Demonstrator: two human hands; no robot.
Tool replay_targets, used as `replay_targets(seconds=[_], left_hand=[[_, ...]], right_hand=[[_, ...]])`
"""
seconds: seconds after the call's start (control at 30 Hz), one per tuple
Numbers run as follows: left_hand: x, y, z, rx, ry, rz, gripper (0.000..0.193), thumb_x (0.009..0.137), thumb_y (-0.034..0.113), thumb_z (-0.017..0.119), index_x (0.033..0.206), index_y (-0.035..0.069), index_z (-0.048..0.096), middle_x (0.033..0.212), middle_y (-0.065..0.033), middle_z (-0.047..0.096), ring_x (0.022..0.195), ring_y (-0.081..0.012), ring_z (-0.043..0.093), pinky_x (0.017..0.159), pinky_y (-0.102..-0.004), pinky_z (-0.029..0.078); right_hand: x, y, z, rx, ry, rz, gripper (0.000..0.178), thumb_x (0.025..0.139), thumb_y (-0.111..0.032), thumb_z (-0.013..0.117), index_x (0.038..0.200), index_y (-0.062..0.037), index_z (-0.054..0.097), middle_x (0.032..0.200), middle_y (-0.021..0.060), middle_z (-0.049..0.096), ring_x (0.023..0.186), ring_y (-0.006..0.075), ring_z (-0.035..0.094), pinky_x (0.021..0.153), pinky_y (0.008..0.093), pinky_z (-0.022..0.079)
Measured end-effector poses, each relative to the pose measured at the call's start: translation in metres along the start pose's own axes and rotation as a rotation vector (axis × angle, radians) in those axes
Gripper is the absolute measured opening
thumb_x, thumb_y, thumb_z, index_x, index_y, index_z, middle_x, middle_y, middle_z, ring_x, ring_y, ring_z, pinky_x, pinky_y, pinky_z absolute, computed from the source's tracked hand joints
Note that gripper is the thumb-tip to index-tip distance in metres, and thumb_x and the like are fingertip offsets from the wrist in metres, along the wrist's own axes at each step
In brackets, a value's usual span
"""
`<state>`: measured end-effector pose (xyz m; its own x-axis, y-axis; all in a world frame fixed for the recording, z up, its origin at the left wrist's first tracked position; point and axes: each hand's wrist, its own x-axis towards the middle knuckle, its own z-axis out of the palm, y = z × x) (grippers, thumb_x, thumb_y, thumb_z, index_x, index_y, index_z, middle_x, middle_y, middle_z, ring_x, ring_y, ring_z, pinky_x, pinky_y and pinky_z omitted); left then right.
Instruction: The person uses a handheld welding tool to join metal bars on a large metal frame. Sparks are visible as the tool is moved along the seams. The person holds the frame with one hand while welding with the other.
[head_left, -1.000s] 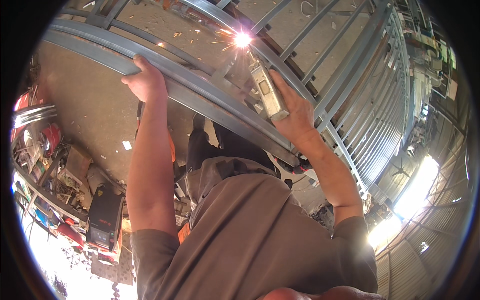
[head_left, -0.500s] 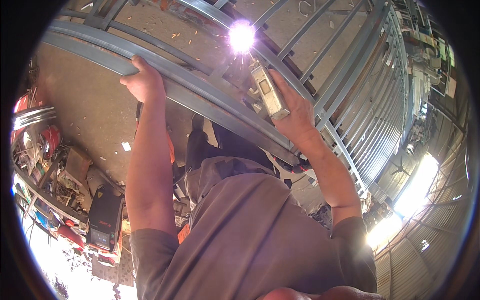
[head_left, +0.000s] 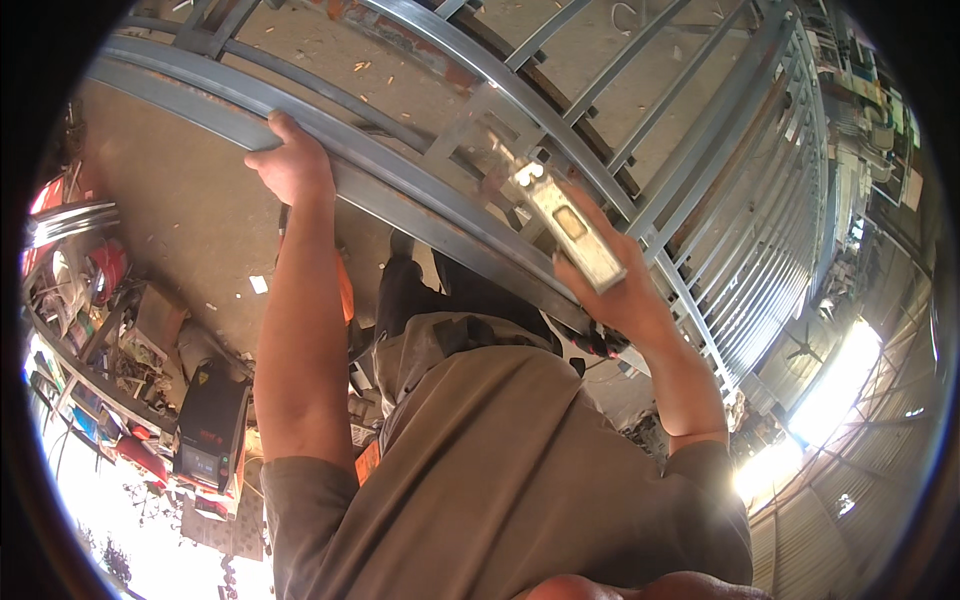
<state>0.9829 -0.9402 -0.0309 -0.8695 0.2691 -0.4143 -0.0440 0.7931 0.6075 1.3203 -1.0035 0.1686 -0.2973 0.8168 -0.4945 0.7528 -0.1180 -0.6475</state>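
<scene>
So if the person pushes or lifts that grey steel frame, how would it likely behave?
Probably stiff: the frame is built of straight metal tubes joined by many cross bars. Likely heavy and awkward, since it spans most of the view. It seems unlikely to roll, given its flat, grid-like shape; the left hand grips its rail, and the right hand holds a flat tool beside it.

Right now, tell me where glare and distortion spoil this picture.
Head view: sunlight burns out the lower left and lower right rim; the steel bar under the left hand bows from the fisheye; the tool in the right hand looks smeared.
</scene>
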Motion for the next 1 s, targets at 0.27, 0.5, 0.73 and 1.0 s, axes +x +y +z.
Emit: replay_targets(seconds=[0.27,0.5,0.73,1.0], left_hand=[[0.003,-0.001,0.003,0.036,0.059,0.016,0.086,0.099,0.065,0.055,0.138,-0.011,0.045,0.13,-0.0331,0.065,0.121,-0.0475,0.066,0.103,-0.0536,0.053],[0.01,-0.005,0.007,0.037,0.109,0.016,0.086,0.098,0.064,0.059,0.142,-0.01,0.046,0.133,-0.0333,0.065,0.124,-0.0473,0.065,0.106,-0.0521,0.052],[0.002,0.003,0.005,0.08,0.134,0.0,0.085,0.098,0.065,0.057,0.14,-0.009,0.048,0.132,-0.0314,0.066,0.121,-0.0446,0.067,0.106,-0.0511,0.052],[0.005,0.002,0.006,0.144,0.159,0.007,0.085,0.099,0.066,0.055,0.139,-0.009,0.05,0.133,-0.0325,0.066,0.123,-0.0449,0.066,0.107,-0.0508,0.05]], right_hand=[[0.032,0.024,-0.06,0.382,-0.431,0.292,0.066,0.086,-0.008,0.077,0.149,-0.0054,0.058,0.109,0.0036,0.075,0.099,0.0099,0.064,0.092,0.0273,0.052],[0.098,0.059,-0.042,0.509,-0.565,0.396,0.06,0.084,-0.009,0.083,0.14,-0.0025,0.064,0.112,0.0084,0.075,0.095,0.0167,0.071,0.083,0.0346,0.062],[0.114,0.078,-0.047,0.621,-0.587,0.356,0.05,0.083,-0.005,0.08,0.131,-0.0023,0.066,0.1,0.0054,0.073,0.082,0.0145,0.068,0.07,0.032,0.06],[0.125,0.098,-0.036,0.634,-0.696,0.377,0.057,0.083,-0.009,0.082,0.137,-0.0022,0.064,0.101,0.0069,0.072,0.075,0.014,0.065,0.068,0.0312,0.057]])
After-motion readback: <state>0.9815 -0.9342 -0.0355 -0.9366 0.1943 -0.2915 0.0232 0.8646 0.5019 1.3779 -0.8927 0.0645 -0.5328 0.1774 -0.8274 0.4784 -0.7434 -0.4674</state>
